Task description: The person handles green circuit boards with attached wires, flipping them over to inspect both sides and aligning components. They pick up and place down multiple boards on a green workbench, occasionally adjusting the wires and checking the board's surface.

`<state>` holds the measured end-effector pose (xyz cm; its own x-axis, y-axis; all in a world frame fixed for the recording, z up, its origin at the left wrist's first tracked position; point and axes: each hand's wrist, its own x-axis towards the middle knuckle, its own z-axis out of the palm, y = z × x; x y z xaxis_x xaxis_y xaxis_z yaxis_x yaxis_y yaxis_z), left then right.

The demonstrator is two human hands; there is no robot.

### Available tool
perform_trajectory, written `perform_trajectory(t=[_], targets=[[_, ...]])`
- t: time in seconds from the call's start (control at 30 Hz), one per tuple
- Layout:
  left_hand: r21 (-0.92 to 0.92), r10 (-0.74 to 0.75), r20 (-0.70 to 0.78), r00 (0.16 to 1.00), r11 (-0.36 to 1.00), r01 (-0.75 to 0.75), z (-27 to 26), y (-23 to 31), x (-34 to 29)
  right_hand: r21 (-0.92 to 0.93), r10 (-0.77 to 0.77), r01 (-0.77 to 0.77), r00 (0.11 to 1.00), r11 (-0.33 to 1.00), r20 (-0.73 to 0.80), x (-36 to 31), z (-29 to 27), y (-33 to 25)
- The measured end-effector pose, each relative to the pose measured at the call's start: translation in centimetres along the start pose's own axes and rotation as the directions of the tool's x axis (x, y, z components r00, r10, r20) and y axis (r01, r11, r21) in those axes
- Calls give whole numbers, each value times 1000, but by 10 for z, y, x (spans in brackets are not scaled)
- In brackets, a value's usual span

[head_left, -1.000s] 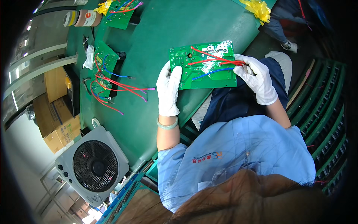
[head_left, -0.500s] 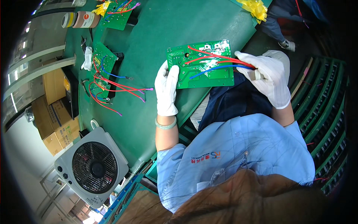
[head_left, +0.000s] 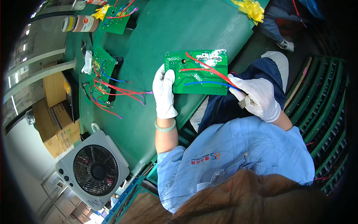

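Over the table's edge, a green circuit board is held up with its soldered face showing. My left hand, in a white glove, is closed on its left edge, thumb on the face. Red wires and a blue wire run across the board to my right hand. That gloved hand pinches the bundle just past the board's right edge. A small greyish piece shows at its fingers; I cannot tell what it is.
More wired circuit boards lie on the green table at the left, near jars. Yellow strips hang at the far corner. A box fan stands at lower left, a green slatted rack at right. Another person's leg shows beyond.
The board has shifted slightly down and left and lies flatter to view. My right hand has moved left and down with the wires, and the greyish piece at its fingers shows more.
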<state>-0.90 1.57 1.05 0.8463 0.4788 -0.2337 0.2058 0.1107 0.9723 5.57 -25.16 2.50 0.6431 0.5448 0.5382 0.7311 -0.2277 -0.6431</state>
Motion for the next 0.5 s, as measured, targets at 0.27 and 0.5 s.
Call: perform_trajectory(t=[0.27,0.5], targets=[[-57,30,-19,999,998,-31,-3,-9,0,64,22,-21,1000,998,-11,-9,3,11],[-60,80,-39,996,995,-82,0,-9,-9,117,151,-155,988,981,36,-27,11,19]])
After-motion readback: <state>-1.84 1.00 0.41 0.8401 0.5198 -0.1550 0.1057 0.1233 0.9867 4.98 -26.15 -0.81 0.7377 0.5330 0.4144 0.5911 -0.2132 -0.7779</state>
